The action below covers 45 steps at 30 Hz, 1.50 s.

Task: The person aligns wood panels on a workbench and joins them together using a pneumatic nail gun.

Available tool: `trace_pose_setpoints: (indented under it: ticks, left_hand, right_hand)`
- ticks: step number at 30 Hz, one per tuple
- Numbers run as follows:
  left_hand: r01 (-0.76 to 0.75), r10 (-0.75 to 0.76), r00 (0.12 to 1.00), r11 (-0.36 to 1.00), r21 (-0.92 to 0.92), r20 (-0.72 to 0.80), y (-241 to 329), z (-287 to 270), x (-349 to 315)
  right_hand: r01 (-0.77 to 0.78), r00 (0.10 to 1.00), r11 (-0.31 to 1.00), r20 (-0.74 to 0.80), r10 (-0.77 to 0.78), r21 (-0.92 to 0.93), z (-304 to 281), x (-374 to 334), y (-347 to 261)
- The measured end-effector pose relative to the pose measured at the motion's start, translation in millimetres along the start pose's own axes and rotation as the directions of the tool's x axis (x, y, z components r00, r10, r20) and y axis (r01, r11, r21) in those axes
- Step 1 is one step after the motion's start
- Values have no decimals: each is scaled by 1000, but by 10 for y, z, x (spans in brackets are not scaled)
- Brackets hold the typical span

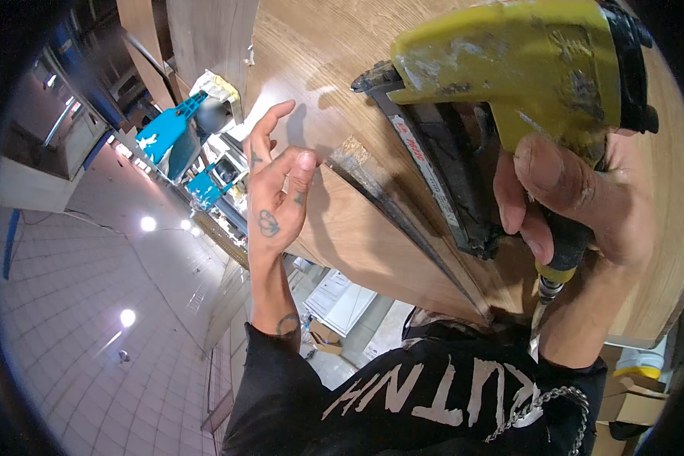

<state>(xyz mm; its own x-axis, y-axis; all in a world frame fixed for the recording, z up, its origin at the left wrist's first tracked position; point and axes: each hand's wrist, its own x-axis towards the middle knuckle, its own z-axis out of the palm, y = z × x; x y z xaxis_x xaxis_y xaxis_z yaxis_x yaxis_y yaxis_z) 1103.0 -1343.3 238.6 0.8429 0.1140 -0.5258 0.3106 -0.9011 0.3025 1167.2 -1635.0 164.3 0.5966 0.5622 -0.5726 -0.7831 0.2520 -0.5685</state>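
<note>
My right hand (593, 190) is wrapped round the handle of a yellow and black nail gun (501, 64), scuffed and smeared with pale marks. The gun's nose points left over a wood-grain panel (319, 45), and its black magazine slants down toward me. A metal hose fitting (551, 289) shows at the handle's base. My left hand (273, 194) is raised at the panel's left side, thumb and forefinger apart, holding nothing that I can see. Close to its fingertips is the rough end of a narrow wood strip (380, 197), which runs down across the panel.
Two people in teal garments, one at the teal back (167, 140), work beyond the panel's left edge. White sheets (338, 300) lie below it. Cardboard boxes (634, 403) and a white bucket with a yellow band (638, 365) stand at the lower right.
</note>
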Motion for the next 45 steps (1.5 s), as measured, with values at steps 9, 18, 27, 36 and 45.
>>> trace_pose_setpoints:
  ticks: [9, 18, 27, 36, 45]
  left_hand:
    - [-13, 25, 994, 993, -116, 106, -56, -19, 28]
    - [8, 45, 980, 964, -264, 194, -57, -82, 87]
    - [-5, 71, 958, 973, -232, 277, -114, -129, 119]
    - [27, 74, 960, 937, -348, 272, -184, -101, 135]
    - [152, -235, 964, 868, -473, -122, -289, -149, 77]
  right_hand:
    - [-6, 999, 1000, -33, 6, -11, 23, 34, 56]
    - [62, 998, 996, 15, -64, 65, -31, 60, 93]
    - [35, 999, 999, -4, -36, -9, 10, 48, 17]
    - [23, 999, 999, -37, -22, 23, 36, 5, 57]
    - [51, 998, 995, 41, -55, 87, 9, 97, -13]
